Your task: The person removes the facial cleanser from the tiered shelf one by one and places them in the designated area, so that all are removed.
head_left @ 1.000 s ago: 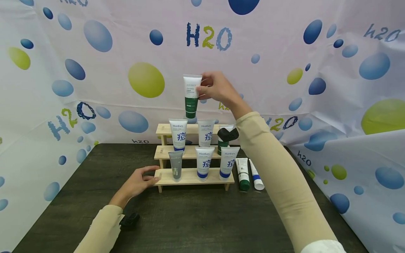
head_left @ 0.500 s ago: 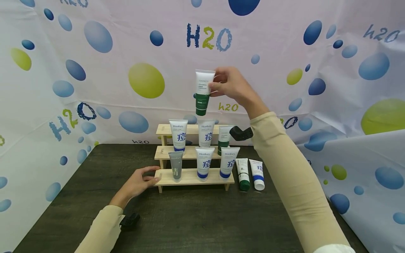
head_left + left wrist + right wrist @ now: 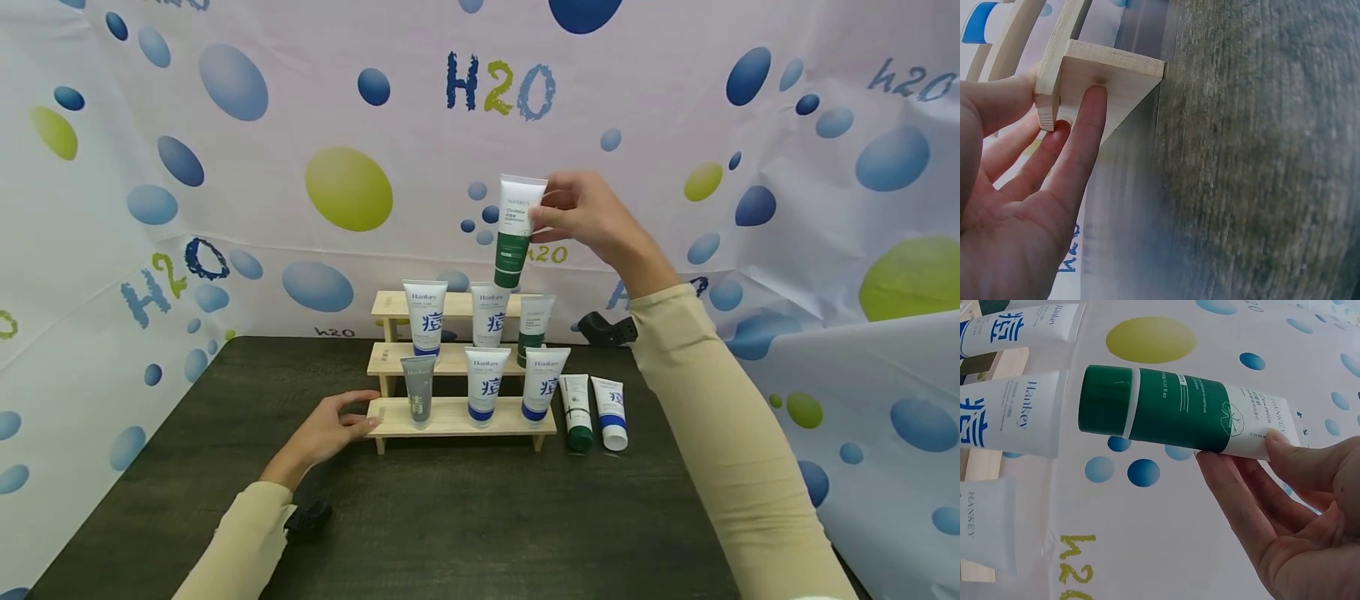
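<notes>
My right hand (image 3: 587, 215) pinches a green-and-white squeeze tube (image 3: 519, 229) near its flat top end. The tube hangs cap down, slightly tilted, above the three-step wooden display stand (image 3: 457, 427); its lower end overlaps the middle top-row tube (image 3: 489, 317) in the head view. In the right wrist view, thumb and fingers grip the tube's white part, and its green cap (image 3: 1105, 400) points left. My left hand (image 3: 321, 433) holds the left end of the stand's lowest step. The left wrist view shows the thumb and fingers (image 3: 1092, 112) at that step's end (image 3: 1110, 69).
On the stand stand a blue-and-white tube (image 3: 426, 315), a green-and-white tube (image 3: 535, 325), a grey tube (image 3: 417, 390) and two blue-and-white tubes at the front (image 3: 487, 383). Two tubes lie on the dark table (image 3: 480, 517) at right, one green-capped (image 3: 576, 408). A printed backdrop (image 3: 285, 192) hangs behind.
My right hand has carried the green-and-white tube to the right, up slightly and then down again, and the tube tilts a little more. My left hand stays at the stand.
</notes>
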Action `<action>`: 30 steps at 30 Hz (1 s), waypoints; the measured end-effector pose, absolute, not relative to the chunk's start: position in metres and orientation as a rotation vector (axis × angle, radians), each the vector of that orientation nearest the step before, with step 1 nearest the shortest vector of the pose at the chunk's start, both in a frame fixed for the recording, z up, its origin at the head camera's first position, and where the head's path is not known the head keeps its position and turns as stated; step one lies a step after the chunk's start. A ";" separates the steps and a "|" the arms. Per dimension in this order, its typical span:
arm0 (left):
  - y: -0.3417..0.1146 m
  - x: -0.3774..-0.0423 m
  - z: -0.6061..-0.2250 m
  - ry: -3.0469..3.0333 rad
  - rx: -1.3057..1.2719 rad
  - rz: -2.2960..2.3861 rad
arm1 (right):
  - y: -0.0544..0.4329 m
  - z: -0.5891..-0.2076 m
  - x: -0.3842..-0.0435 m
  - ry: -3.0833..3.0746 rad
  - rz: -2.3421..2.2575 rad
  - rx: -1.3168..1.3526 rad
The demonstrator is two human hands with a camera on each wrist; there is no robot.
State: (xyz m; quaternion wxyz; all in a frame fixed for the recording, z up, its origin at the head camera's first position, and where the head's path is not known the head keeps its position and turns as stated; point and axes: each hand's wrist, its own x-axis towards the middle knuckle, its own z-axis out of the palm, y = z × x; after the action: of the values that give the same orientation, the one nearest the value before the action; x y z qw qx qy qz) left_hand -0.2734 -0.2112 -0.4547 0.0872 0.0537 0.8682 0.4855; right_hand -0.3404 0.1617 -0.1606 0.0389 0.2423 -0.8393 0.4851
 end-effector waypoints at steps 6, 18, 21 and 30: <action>-0.211 -0.274 -0.455 2.598 0.149 1.427 | 0.178 -0.168 -0.339 -2.578 1.484 0.730; -0.212 -0.272 -0.455 2.596 0.132 1.430 | 0.206 -0.182 -0.332 -2.596 1.460 0.720; -0.213 -0.273 -0.455 2.592 0.135 1.431 | 0.213 -0.186 -0.330 -2.608 1.453 0.711; -0.213 -0.273 -0.456 2.580 0.169 1.462 | 0.230 -0.199 -0.327 -2.626 1.432 0.682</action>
State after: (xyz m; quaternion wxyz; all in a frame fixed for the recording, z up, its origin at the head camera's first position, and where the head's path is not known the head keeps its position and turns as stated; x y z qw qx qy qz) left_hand -0.2731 -0.2132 -0.4558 0.0857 0.0565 0.8654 0.4905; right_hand -0.3266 0.2301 -0.1985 0.0366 0.2222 -0.8554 0.4665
